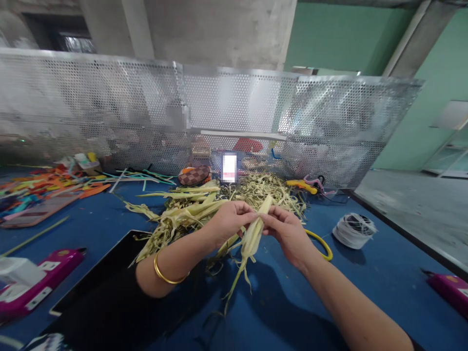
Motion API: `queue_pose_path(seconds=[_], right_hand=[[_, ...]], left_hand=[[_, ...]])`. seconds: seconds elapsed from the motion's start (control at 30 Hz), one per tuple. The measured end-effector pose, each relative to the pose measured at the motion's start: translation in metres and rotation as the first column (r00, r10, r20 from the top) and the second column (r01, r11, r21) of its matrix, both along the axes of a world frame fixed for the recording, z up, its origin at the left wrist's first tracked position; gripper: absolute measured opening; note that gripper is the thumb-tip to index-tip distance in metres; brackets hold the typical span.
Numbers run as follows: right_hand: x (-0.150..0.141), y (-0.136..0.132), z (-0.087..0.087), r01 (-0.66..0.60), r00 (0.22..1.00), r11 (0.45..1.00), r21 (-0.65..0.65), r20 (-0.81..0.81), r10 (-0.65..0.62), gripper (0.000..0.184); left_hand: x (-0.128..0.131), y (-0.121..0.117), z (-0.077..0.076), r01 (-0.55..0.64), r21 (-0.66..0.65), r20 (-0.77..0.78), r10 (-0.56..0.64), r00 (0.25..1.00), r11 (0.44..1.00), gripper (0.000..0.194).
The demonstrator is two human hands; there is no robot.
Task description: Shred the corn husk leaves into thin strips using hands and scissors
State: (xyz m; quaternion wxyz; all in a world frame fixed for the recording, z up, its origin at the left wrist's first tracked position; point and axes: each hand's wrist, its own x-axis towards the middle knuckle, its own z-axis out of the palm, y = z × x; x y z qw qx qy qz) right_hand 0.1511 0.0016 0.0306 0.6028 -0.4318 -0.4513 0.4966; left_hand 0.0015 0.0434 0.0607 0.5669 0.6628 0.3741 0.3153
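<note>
Between my two hands, above the blue table, is a pale yellow-green corn husk (252, 239), its thin dry end hanging down toward me. My left hand (234, 217) pinches the husk from the left with thumb and fingers. From the right, my right hand (283, 226) grips the same husk near its upper part, thumb close to the other thumb. A gold bangle (161, 273) circles my left forearm. Just behind and left of my hands lies a heap of dried husks (183, 214), with shredded strips (270, 187) beyond.
A perforated metal screen (234, 102) runs along the table's back. White string roll (354, 230), yellow ring (325, 246) and yellow-handled tool (302, 185) lie right. At left are a black tray (106, 268), magenta power strip (47, 273), phone (42, 209) and colourful strips (47, 183).
</note>
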Motion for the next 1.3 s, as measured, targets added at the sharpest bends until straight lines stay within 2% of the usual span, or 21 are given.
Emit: queue_pose_path(seconds=[0.17, 0.23, 0.4, 0.5, 0.6, 0.7, 0.77, 0.87, 0.93, 1.07, 1.17, 1.23, 1.3], right_hand=[[0.001, 0.0, 0.002, -0.019, 0.998, 1.0, -0.001, -0.065, 0.019, 0.026], [0.0, 0.0, 0.003, -0.023, 0.996, 1.0, -0.004, -0.085, 0.022, 0.025], [-0.002, -0.002, 0.004, -0.045, 0.996, 0.999, -0.005, -0.081, 0.044, 0.022], [0.003, -0.001, 0.006, -0.017, 0.984, 1.0, 0.003, -0.179, 0.017, 0.019], [0.015, 0.004, 0.008, 0.051, 0.949, 0.998, -0.034, -0.31, -0.059, 0.017], [0.025, 0.01, 0.006, 0.117, 0.928, 0.991, -0.066, -0.348, -0.132, 0.016], [0.027, 0.013, 0.004, 0.127, 0.934, 0.99, -0.066, -0.328, -0.142, 0.016], [0.023, 0.012, 0.0, 0.108, 0.941, 0.991, -0.075, -0.313, -0.126, 0.017], [0.019, 0.011, 0.0, 0.083, 0.947, 0.994, -0.075, -0.305, -0.102, 0.018], [0.015, 0.009, 0.002, 0.063, 0.949, 0.995, -0.081, -0.304, -0.085, 0.021], [0.016, 0.01, 0.002, 0.09, 0.943, 0.989, -0.119, -0.309, -0.123, 0.019], [0.016, 0.01, 0.001, 0.115, 0.941, 0.984, -0.134, -0.304, -0.152, 0.018], [0.016, 0.011, 0.0, 0.132, 0.94, 0.981, -0.144, -0.297, -0.17, 0.017]], left_hand=[[0.0, 0.001, 0.001, 0.015, -0.119, 0.046, -0.01, 0.999, 0.993, 0.021], [0.0, 0.0, 0.0, 0.009, -0.116, 0.05, -0.003, 0.999, 0.993, 0.023], [0.0, 0.003, -0.001, -0.008, 0.08, 0.002, 0.008, 1.0, 0.997, 0.019], [-0.007, 0.017, -0.001, 0.008, 0.233, -0.11, 0.018, 0.994, 0.973, 0.021], [-0.017, 0.038, -0.008, 0.086, 0.418, -0.414, 0.105, 0.904, 0.904, 0.016], [-0.021, 0.051, -0.022, 0.189, 0.45, -0.643, 0.169, 0.747, 0.873, 0.023], [-0.018, 0.052, -0.032, 0.245, 0.448, -0.702, 0.169, 0.692, 0.86, 0.026], [-0.012, 0.048, -0.042, 0.274, 0.469, -0.712, 0.177, 0.679, 0.84, 0.017], [-0.01, 0.047, -0.043, 0.272, 0.481, -0.711, 0.19, 0.677, 0.833, 0.015], [-0.015, 0.051, -0.028, 0.233, 0.524, -0.684, 0.241, 0.689, 0.819, 0.015], [-0.027, 0.054, -0.007, 0.119, 0.609, -0.582, 0.339, 0.739, 0.785, 0.015], [-0.039, 0.057, 0.008, 0.064, 0.693, -0.521, 0.439, 0.732, 0.718, 0.017], [-0.051, 0.06, 0.019, -0.007, 0.791, -0.463, 0.606, 0.647, 0.612, 0.02]])
